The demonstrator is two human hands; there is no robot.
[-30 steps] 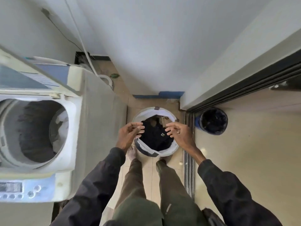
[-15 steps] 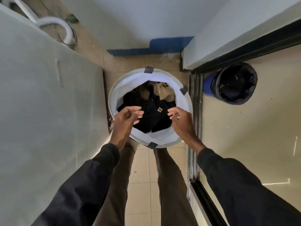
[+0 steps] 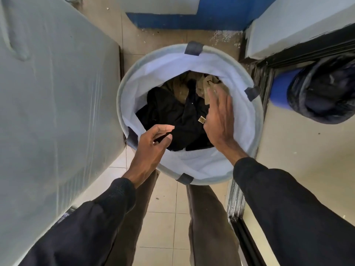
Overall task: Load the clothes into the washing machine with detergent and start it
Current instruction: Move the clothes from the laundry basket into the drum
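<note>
A round white laundry basket (image 3: 247,120) stands on the tiled floor in front of my feet. Inside lie a black garment (image 3: 172,112) and a tan garment (image 3: 178,85) behind it. My left hand (image 3: 151,146) hovers over the basket's near left rim, fingers loosely bent, holding nothing. My right hand (image 3: 221,120) reaches down into the basket with fingers spread above the clothes, near a small tan label. The grey side panel of the washing machine (image 3: 57,112) fills the left; its opening and controls are out of view.
A blue bin with a black liner (image 3: 322,89) sits to the right behind a dark sliding-door track (image 3: 238,214). A white wall with a blue base strip (image 3: 184,20) lies beyond the basket. My legs stand on the narrow tiled strip.
The camera has dropped closer to the basket. My right hand has moved forward and down into the basket; my left hand has come in over the near rim.
</note>
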